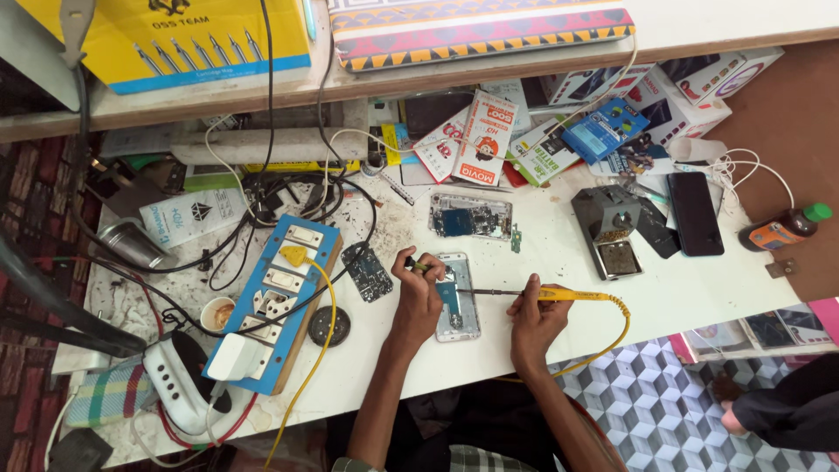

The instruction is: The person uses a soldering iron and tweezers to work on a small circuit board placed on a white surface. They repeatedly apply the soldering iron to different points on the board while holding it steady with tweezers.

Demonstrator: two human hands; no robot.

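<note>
An opened phone body (461, 302) lies on the white table (699, 288), its insides showing. My left hand (418, 293) rests at the phone's left edge and pinches a small tool (421, 265) whose tip points at the upper part of the phone. My right hand (535, 316) grips a yellow-handled soldering iron (568, 295); its thin metal tip reaches left across the phone. A yellow cord runs from the iron's handle off the table's front edge.
A blue switchboard (278, 301) with plugs and cables lies at the left. A second opened phone (470, 216), a loose circuit board (366, 272), a soldering stand (612, 229), a black phone (695, 212), a small bottle (782, 227) and packets surround the work spot. Another person's foot (730, 419) shows at bottom right.
</note>
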